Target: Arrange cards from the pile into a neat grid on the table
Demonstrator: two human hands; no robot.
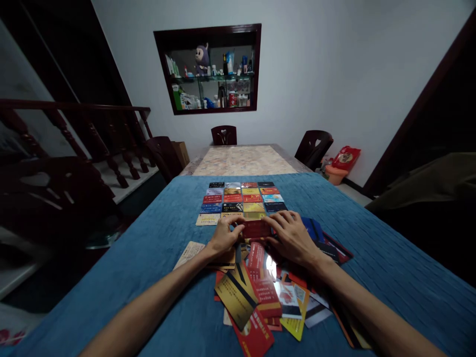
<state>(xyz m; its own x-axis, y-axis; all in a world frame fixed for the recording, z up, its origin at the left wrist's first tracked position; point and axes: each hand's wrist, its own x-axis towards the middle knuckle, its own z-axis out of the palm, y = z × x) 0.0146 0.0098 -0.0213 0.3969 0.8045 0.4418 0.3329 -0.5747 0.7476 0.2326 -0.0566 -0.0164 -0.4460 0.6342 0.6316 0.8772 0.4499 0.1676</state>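
Note:
Between my two hands is a dark red card (257, 229), tilted up above the loose cards. My left hand (225, 234) pinches its left end between thumb and fingers. At the other end my right hand (290, 235) has its fingers and thumb closed round the card's right edge. Just beyond, several cards lie in neat rows, among them a gold card (254, 207) and a black card (232, 207). Below my hands spreads a loose heap of cards, with a gold striped card (236, 296) and a red card (253, 334) on its near side.
A blue cloth (156, 243) covers the near part of the table; its far part (245, 159) has a patterned top. Dark wooden chairs (314, 148) stand around it. Behind are a wall shelf (211, 74) and, at left, a stair railing (74, 106).

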